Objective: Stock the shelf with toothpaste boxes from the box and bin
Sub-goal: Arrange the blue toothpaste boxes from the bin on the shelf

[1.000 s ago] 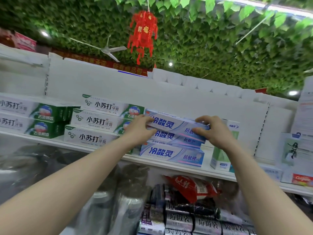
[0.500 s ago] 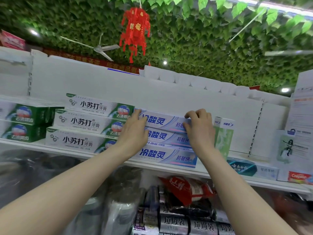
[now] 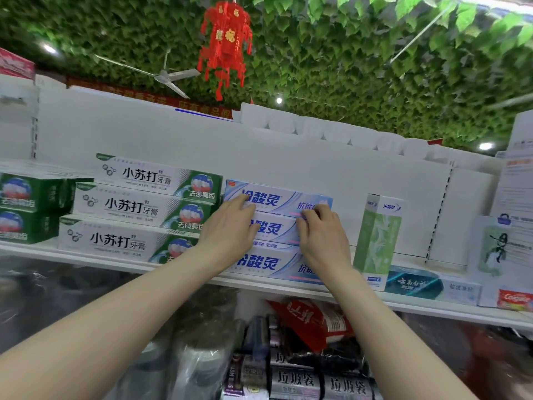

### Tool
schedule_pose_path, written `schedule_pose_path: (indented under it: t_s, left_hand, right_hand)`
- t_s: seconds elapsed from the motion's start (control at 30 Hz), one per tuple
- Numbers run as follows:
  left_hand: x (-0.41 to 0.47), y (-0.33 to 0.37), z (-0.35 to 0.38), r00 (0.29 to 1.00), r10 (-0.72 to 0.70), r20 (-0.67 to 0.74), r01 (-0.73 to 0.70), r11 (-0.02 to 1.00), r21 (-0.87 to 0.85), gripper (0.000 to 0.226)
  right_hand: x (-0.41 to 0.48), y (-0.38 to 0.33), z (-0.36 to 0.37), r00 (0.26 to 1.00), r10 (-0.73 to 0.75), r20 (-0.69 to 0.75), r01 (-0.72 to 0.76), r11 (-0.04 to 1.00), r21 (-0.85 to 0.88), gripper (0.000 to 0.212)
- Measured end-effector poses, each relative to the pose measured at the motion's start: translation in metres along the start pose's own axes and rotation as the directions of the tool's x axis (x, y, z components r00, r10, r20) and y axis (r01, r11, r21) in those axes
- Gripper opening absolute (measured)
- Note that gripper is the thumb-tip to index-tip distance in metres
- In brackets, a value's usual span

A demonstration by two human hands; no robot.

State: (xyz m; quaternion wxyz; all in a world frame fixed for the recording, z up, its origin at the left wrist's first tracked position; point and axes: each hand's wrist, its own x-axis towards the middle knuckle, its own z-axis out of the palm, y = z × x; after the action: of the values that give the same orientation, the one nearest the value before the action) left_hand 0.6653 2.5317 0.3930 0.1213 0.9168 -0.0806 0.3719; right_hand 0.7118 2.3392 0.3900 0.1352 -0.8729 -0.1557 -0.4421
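Both my forearms reached up from the lower corners of the frame toward the centre, where three blue toothpaste boxes lay stacked flat on the white shelf. My left hand lay against the left end of that stack. Its fingers were nearly straight and close together, the tips pressing on the front of the top blue box, while the palm covered part of the middle blue box. My right hand sat just right of it, knuckles raised and fingers bent, with the tips at the seam between the top and middle boxes. I could not tell whether they pinched an edge or only pushed. The bottom blue box lay below both hands, its front face close to the shelf's front lip. On the left, the blue stack sat tight beside a stack of green-and-white boxes. On the right came a narrow strip of bare shelf, then an upright pale green box, and beyond it a teal box lying flat along the lip. Above the top blue box the white back panel rose plain, leaving open room overhead.
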Motion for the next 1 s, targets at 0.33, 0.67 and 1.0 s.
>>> schedule_pose_path:
  t_s: [0.33, 0.67, 1.0]
  left_hand:
    - [0.011, 0.002, 0.017, 0.999, 0.033, 0.03, -0.039, 0.979, 0.2, 0.065]
    - [0.019, 0.006, 0.022, 1.0, 0.006, 0.024, -0.013, 0.964, 0.266, 0.066]
    - [0.007, 0.006, 0.014, 0.999, 0.015, -0.039, -0.009, 0.989, 0.149, 0.061]
  right_hand:
    - [0.008, 0.002, 0.003, 0.994, 0.032, 0.106, -0.024, 0.997, -0.072, 0.043]
    - [0.014, 0.004, 0.006, 0.991, 0.013, 0.13, 0.001, 0.995, -0.102, 0.046]
    - [0.004, 0.0, 0.006, 0.998, -0.043, 0.049, 0.045, 0.998, -0.049, 0.054]
